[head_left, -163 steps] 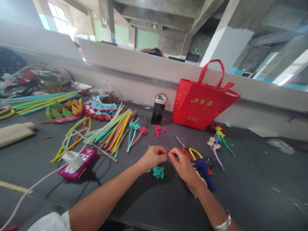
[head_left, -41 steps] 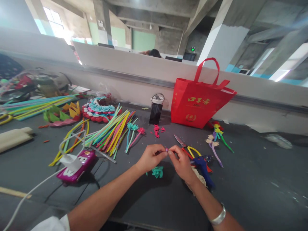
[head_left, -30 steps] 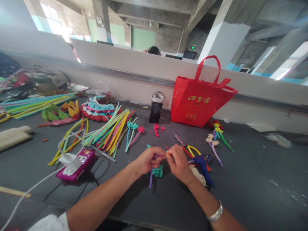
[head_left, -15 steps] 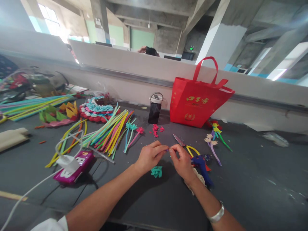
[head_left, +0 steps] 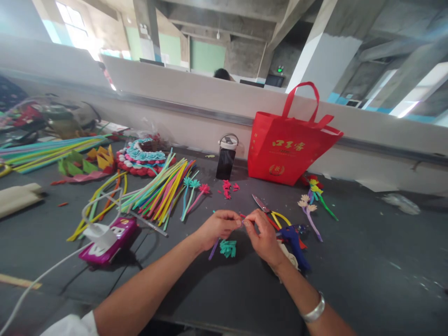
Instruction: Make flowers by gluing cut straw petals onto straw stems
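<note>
My left hand [head_left: 220, 228] is closed around a purple pipe cleaner [head_left: 213, 250], whose free end sticks out below the palm. The fingertips of my right hand [head_left: 261, 235] pinch against those of the left, at the pipe cleaner's other end, which the fingers mostly hide. Just below the hands lies a bunch of short teal pieces [head_left: 228, 248]. Small pink pieces [head_left: 227, 187] are scattered beyond them. By my right hand lie pliers with red and yellow handles [head_left: 280, 219], a blue glue gun [head_left: 296, 245] and a cream-coloured bundle [head_left: 289, 255], partly under the wrist.
Left of my hands are teal and pink flowers [head_left: 193, 185], many-coloured pipe cleaners [head_left: 164, 191] and a purple power strip [head_left: 111, 242] with a white cable. A bottle [head_left: 227, 158] and red bag [head_left: 292, 151] stand behind; finished-looking flowers [head_left: 311, 214] lie right. A person's head shows beyond the partition.
The purple stem, hidden half a second ago, shows again below my left hand. My fingers have kept working it at the same spot, turning and shifting slightly. The view has moved a little.
</note>
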Demonstrator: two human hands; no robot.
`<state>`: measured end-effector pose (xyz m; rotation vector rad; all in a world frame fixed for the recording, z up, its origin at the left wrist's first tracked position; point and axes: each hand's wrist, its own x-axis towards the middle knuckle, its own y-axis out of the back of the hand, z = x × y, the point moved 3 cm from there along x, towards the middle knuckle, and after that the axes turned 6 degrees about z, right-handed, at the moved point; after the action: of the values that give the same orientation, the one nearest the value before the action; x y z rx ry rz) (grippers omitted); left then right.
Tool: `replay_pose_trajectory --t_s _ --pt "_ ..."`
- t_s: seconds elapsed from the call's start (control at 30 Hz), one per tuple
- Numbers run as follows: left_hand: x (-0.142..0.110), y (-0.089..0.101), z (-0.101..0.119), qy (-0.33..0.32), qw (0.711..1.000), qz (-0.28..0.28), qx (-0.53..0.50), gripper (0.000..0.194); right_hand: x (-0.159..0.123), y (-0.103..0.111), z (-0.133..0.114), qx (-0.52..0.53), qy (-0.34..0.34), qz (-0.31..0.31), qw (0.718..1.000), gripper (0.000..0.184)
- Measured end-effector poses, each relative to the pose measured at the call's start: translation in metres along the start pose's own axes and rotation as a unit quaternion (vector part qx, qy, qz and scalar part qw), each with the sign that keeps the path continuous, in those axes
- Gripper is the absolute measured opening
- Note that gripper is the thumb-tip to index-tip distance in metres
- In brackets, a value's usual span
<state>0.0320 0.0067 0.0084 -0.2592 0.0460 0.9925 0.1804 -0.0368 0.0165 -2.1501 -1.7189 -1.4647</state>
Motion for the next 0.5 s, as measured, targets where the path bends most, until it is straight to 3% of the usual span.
replay_pose_trajectory --t_s 0.1,0.2,0.27,0.33,0.4,0.5 --pt "-0.001 -0.002 -0.001 0.041 0.998 -0.031 -0.048 0.032 0.0 -0.001 0.002 0.014 -0.024 0.01 1.0 0.017" --pt "0.001 0.001 0.004 -0.068 0.995 0.021 0.071 0.025 -0.001 -0.001 0.006 0.021 -0.063 0.021 0.998 0.018" --pt "0.001 0.002 0.01 -0.198 0.957 0.062 0.203 0.015 0.0 0.001 0.009 0.024 -0.09 0.027 0.995 0.021" --pt "-0.001 0.0 0.014 -0.306 0.898 0.078 0.308 0.023 0.0 0.002 0.011 0.027 -0.112 0.028 0.993 0.024" --pt "-0.003 -0.002 0.014 -0.358 0.856 0.079 0.363 0.029 0.001 0.002 0.013 0.033 -0.128 0.023 0.991 0.025" --pt "-0.005 -0.001 0.014 -0.392 0.825 0.08 0.4 0.018 0.001 0.001 0.014 0.044 -0.142 0.01 0.989 0.026"
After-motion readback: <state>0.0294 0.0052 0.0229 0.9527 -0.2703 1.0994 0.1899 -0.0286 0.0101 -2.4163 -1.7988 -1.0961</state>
